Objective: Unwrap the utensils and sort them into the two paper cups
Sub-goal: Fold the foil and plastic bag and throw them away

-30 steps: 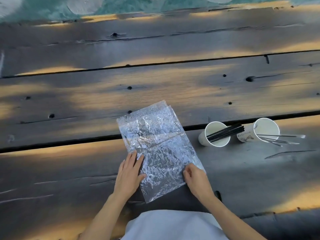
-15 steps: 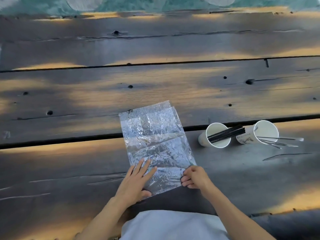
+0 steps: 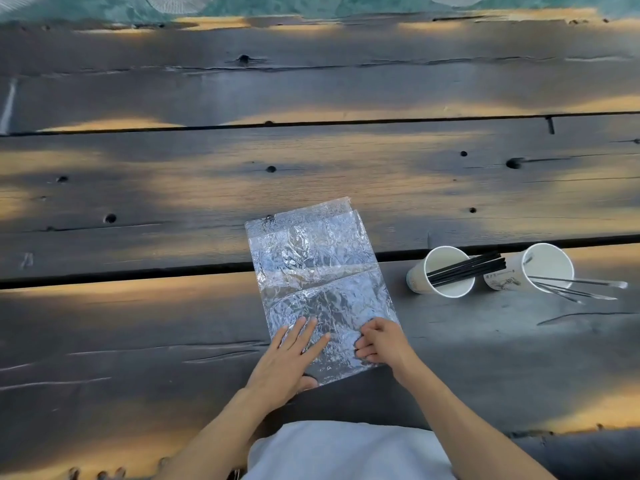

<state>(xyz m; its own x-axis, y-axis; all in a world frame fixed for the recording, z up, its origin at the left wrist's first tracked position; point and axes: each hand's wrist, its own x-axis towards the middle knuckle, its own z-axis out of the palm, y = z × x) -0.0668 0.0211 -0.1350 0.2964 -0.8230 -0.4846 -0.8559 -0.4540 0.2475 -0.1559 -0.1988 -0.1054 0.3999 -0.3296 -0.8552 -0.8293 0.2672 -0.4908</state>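
A crinkled clear plastic wrapper [image 3: 313,268] lies flat on the dark wooden table, its near end doubled over. My left hand [image 3: 289,358] presses flat on that near end with straight fingers. My right hand [image 3: 379,342] has curled fingers pinching the wrapper's near right edge. To the right, two white paper cups lie on their sides. The left cup [image 3: 441,271] holds several black chopsticks [image 3: 465,268]. Out of the right cup [image 3: 533,268] stick several silver utensils [image 3: 576,287].
The table [image 3: 138,323] is made of wide dark planks with gaps and knot holes. My white garment [image 3: 346,452] shows at the bottom edge. A teal surface [image 3: 104,6] runs beyond the table's far edge.
The wrapper's near end has been folded up over itself, so the sheet looks shorter. Both hands have shifted inward onto the fold; my right fingers have curled onto the edge.
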